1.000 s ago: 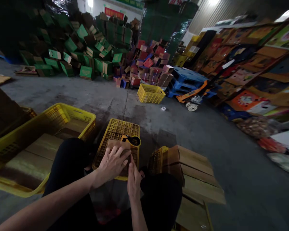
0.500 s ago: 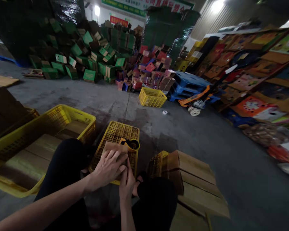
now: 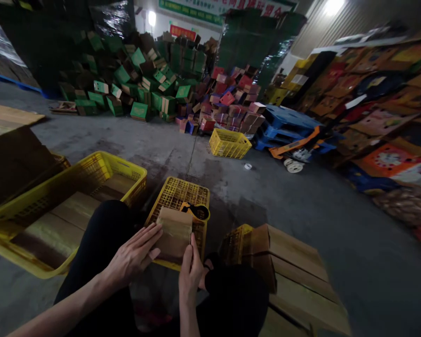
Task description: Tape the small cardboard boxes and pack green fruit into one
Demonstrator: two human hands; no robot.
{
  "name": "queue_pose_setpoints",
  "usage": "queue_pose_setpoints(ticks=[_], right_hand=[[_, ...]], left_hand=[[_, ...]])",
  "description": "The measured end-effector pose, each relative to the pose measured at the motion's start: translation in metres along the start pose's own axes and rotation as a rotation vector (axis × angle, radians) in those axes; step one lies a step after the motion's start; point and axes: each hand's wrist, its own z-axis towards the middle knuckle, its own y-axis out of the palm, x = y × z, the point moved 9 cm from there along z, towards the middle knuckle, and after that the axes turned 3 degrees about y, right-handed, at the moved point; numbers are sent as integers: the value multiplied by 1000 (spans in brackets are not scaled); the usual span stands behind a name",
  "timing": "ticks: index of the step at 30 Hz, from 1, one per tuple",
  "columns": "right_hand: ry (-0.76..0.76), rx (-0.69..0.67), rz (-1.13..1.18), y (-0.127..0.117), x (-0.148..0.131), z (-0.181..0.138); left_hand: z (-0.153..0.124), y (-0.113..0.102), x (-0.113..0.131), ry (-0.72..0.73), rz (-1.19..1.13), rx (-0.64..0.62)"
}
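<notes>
A small brown cardboard box [image 3: 176,231] rests on an upturned yellow crate [image 3: 191,189] between my knees, with shiny tape across its top. Along the box's left edge lies my left hand [image 3: 135,250], its fingers straight and close together, pressing that side. My right hand [image 3: 191,269] grips the right side with thumb and fingers. Just beyond the box, a yellow and black tape dispenser [image 3: 196,211] lies on the crate. Both hands steady the box between them; its underside is hidden.
Left of me, a large yellow crate [image 3: 126,169] contains taped cardboard boxes [image 3: 61,220]. Flattened cardboard [image 3: 301,267] is stacked at my right. Farther off are a yellow basket [image 3: 229,142], a tape roll [image 3: 248,166], an orange pallet jack [image 3: 296,145], blue pallets [image 3: 287,119] and heaped green boxes [image 3: 139,111].
My left hand has slid off the box's top to its left side, uncovering the taped top. My right hand has shifted to the right side. The view has turned slightly left.
</notes>
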Motion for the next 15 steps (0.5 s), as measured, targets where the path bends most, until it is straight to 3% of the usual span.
queue_pose_setpoints(ticks=[7,15], right_hand=[[-258,56,-227,-11,-22,-6],[-507,-41,-451,1,-59,-13]], left_hand=[[-12,12,0,-196,-161,41],[-11,21,3,-197,-193,73]])
